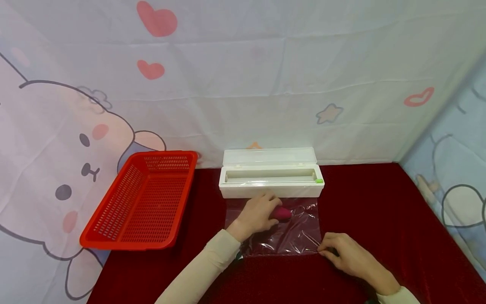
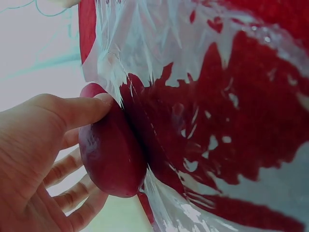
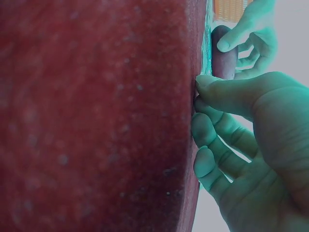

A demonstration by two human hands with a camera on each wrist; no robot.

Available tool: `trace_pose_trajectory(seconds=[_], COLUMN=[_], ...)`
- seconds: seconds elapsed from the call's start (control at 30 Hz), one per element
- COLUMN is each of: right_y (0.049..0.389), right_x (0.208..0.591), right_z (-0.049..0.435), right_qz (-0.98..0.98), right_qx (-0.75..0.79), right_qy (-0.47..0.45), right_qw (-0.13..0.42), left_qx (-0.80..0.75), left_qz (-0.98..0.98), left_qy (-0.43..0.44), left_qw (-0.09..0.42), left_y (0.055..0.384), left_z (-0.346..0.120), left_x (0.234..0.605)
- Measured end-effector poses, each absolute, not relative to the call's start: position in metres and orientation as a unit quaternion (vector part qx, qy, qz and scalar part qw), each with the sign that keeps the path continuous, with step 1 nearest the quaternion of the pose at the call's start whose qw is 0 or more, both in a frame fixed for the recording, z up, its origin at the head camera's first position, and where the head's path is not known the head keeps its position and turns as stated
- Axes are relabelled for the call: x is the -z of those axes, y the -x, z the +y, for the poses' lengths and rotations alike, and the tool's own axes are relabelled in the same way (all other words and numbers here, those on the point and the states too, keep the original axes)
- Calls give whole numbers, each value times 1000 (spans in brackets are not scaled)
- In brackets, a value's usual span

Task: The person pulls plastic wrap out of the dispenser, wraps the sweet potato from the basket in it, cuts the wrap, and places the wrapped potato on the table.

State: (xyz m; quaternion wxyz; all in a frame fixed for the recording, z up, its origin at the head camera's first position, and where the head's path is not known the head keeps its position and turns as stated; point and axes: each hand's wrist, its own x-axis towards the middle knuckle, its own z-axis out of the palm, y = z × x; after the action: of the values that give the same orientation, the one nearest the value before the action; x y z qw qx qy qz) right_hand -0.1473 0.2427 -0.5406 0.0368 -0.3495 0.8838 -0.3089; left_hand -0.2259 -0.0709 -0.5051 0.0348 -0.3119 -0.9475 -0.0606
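Note:
A sheet of clear plastic wrap (image 1: pixel 296 236) stretches over the red cloth, coming from a white wrap dispenser box (image 1: pixel 271 192) whose lid stands raised. My left hand (image 1: pixel 258 213) grips a smooth purple-red oblong (image 1: pixel 282 213), shaped like a sweet potato, on the wrap. In the left wrist view the thumb lies on one side of the oblong (image 2: pixel 113 150), the other fingers behind it. At the sheet's near right corner, my right hand (image 1: pixel 347 255) pinches the edge between thumb and forefinger. The right wrist view shows that thumb (image 3: pixel 231 94) down at the cloth.
A red perforated plastic basket (image 1: pixel 182 202) stands at the left of the table. Dark red cloth (image 1: pixel 364 202) covers the table. Behind it hangs a pale printed curtain (image 1: pixel 243 93). A green slider (image 1: pixel 319 180) sits on the box's right front edge.

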Motion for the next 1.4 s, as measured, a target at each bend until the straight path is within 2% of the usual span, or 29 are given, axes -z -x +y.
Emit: trace_pose_trajectory(seconds=[0.33, 0.83, 1.4], right_y=[147, 147, 146], right_x=[540, 541, 538], right_z=[242, 243, 239], right_qz=[886, 886, 888], right_qx=[312, 316, 320], right_qy=[338, 333, 321], right_qw=[54, 59, 78], left_qx=[50, 44, 62], left_qz=[-946, -939, -935], left_qy=[316, 334, 338], left_qw=[49, 67, 82], left_y=[222, 203, 183], left_z=[-74, -81, -112], left_x=[504, 480, 468])
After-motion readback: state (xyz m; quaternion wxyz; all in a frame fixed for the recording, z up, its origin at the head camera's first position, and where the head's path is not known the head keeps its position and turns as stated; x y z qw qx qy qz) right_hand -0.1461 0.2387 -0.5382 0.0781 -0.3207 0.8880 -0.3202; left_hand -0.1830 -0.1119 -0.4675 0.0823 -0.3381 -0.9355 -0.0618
